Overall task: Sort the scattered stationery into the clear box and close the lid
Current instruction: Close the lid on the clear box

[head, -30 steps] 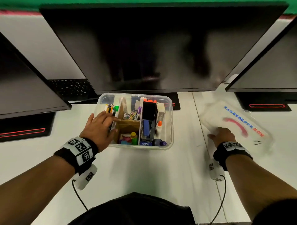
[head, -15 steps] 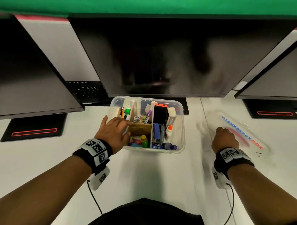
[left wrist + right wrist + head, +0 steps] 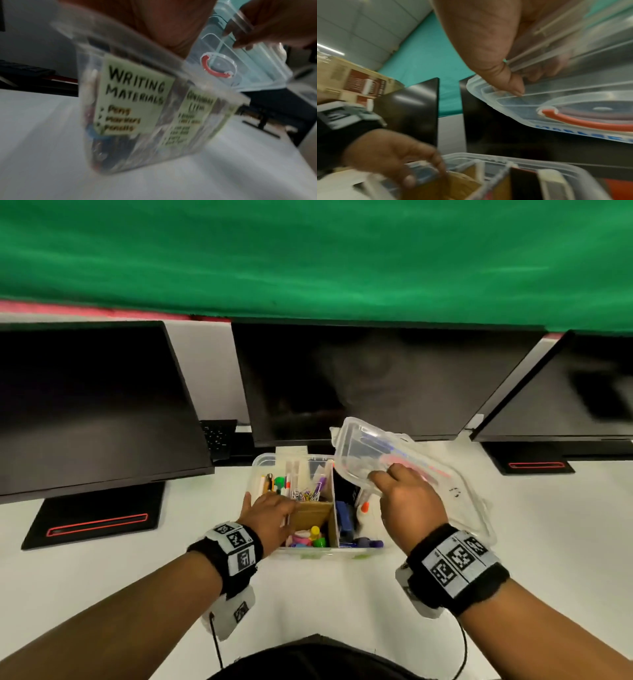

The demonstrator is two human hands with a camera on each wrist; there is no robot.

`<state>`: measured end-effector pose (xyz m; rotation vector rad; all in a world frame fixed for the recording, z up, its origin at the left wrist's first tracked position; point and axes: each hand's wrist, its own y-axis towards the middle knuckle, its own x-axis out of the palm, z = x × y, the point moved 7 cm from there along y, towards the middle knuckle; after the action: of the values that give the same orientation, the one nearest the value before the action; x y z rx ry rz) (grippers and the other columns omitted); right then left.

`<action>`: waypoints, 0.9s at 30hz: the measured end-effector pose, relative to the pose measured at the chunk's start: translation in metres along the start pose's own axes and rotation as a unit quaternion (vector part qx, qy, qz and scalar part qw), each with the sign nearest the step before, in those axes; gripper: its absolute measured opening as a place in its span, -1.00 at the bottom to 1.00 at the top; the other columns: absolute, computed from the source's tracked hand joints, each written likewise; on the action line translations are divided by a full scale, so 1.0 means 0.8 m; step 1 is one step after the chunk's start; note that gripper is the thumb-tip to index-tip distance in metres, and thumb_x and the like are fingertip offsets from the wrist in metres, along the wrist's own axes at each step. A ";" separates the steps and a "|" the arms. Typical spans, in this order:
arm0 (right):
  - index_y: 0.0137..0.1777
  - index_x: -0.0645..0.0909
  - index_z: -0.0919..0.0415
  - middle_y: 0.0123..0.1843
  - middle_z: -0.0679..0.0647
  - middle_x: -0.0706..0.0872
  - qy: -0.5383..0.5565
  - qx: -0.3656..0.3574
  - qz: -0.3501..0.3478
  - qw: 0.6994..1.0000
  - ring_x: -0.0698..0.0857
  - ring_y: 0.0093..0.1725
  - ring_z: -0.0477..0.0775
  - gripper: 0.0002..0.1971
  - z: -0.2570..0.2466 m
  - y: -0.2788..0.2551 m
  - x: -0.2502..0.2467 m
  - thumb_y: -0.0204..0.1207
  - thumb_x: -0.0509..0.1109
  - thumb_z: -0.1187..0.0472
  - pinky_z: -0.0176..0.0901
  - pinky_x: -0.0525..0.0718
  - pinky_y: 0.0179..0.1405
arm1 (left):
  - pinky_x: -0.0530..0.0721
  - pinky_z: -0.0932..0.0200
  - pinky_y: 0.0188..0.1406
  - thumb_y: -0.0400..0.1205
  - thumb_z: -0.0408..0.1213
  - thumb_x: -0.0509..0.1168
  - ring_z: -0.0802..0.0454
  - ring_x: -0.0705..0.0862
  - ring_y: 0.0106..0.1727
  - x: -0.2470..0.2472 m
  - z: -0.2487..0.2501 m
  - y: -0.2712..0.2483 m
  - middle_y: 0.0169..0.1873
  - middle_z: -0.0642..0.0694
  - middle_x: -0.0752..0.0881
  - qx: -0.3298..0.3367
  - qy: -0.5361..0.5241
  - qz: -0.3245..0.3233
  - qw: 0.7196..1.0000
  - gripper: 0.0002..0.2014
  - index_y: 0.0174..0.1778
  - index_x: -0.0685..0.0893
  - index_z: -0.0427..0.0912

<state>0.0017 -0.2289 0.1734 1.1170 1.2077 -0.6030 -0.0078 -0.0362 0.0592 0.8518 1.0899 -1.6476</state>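
Note:
The clear box [image 3: 324, 553] stands on the white desk, its compartments filled with pens, markers, clips and glue. A label reading "Writing Materials" shows on the clear box [image 3: 135, 106] wall. My left hand [image 3: 270, 515] holds its left wall, thumb outside and fingers bent over the rim [image 3: 496, 157]. My right hand [image 3: 407, 501] grips the clear lid [image 3: 363, 446] by its near edge. The lid hangs tilted in the air above the box's right half. Its red ring shows on the lid [image 3: 573, 102] and the lid [image 3: 240, 70]. My left hand [image 3: 390, 151] sits below it.
Three dark monitors [image 3: 359, 385] stand in a row right behind the box. Their black bases [image 3: 96, 518] lie on the desk to the left and right. A keyboard [image 3: 219, 436] sits at the back left. Bare white desk [image 3: 342, 604] lies in front.
My right hand picked the lid up off the desk on the right and swung it left, up over the box. My left hand stayed on the box.

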 end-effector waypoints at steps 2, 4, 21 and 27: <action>-0.04 0.78 0.18 -0.26 0.13 0.76 0.017 -0.040 0.015 0.999 0.75 -0.31 0.23 -0.45 -0.040 -0.002 -0.013 -0.12 0.65 0.47 -0.14 0.71 -0.44 | 0.20 0.05 0.61 0.62 -0.25 0.29 -0.05 0.29 0.57 -0.028 -0.011 -0.005 0.52 -0.09 0.38 -0.002 -0.093 0.062 0.994 -0.48 0.51 0.36 0.00; 0.05 0.77 0.18 -0.15 0.14 0.79 0.054 -0.064 0.052 0.995 0.77 -0.20 0.22 -0.51 -0.068 -0.002 -0.034 0.05 0.62 0.45 -0.09 0.75 -0.30 | 0.30 0.10 0.56 0.59 -0.23 0.35 -0.06 0.35 0.55 -0.054 -0.028 -0.010 0.52 -0.12 0.40 -0.024 -0.145 0.103 0.984 -0.40 0.54 0.31 -0.05; -0.31 0.65 0.02 -0.23 0.39 0.70 0.681 0.236 0.114 0.684 0.74 -0.23 0.27 -0.71 -0.035 -0.018 0.011 0.47 0.40 0.45 0.16 0.75 -0.08 | 0.57 -0.13 0.25 0.56 -0.09 0.37 -0.17 0.51 0.39 -0.060 -0.079 -0.031 0.35 -0.10 0.51 -0.155 -0.524 0.087 0.833 -0.24 0.60 0.08 0.07; -0.29 0.49 0.15 -0.41 0.14 0.73 0.771 0.318 0.058 0.548 0.80 -0.36 0.12 -0.78 -0.009 -0.044 0.065 0.28 0.50 0.36 -0.11 0.78 -0.33 | 0.53 0.01 0.14 0.54 -0.39 0.41 -0.02 0.65 -0.02 -0.029 -0.102 -0.019 -0.12 -0.12 0.74 -0.207 -0.551 0.041 0.807 -0.41 0.48 0.38 -0.12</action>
<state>-0.0162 -0.2261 0.1130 2.5511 2.4263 0.3666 -0.0111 0.0501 0.0546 -0.3753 0.4907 -1.3747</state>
